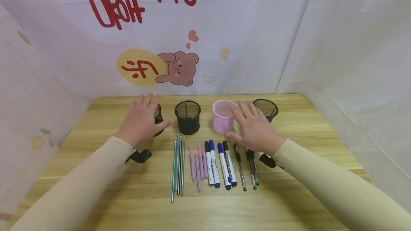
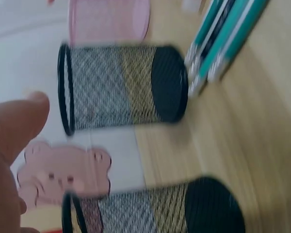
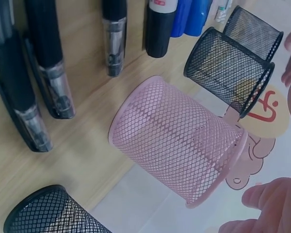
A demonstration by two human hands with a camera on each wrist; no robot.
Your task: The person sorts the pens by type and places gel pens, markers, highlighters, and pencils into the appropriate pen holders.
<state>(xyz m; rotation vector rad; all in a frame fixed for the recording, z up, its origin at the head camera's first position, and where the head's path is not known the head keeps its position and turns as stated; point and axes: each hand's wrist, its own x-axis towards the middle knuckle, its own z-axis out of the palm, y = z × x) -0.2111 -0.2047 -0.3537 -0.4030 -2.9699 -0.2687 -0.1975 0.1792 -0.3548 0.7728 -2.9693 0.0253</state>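
Observation:
My left hand (image 1: 141, 122) is spread, fingers straight, above the leftmost black mesh pen cup (image 1: 158, 119) and partly hides it. My right hand (image 1: 257, 127) is spread the same way, between the pink mesh pen cup (image 1: 223, 120) and the rightmost black mesh cup (image 1: 265, 108), whose lower part it covers. Neither hand holds anything. A further black mesh cup (image 1: 188, 120) stands between the left one and the pink one. In the right wrist view, the pink cup (image 3: 177, 141) shows nothing inside its mesh.
In front of the cups lie several pencils (image 1: 180, 167), pink-and-purple highlighters (image 1: 198, 168), blue and black whiteboard markers (image 1: 224, 167) and black gel pens (image 1: 252, 167), roughly side by side. A printed cloth (image 1: 244, 27) hangs behind the wooden table (image 1: 212, 213).

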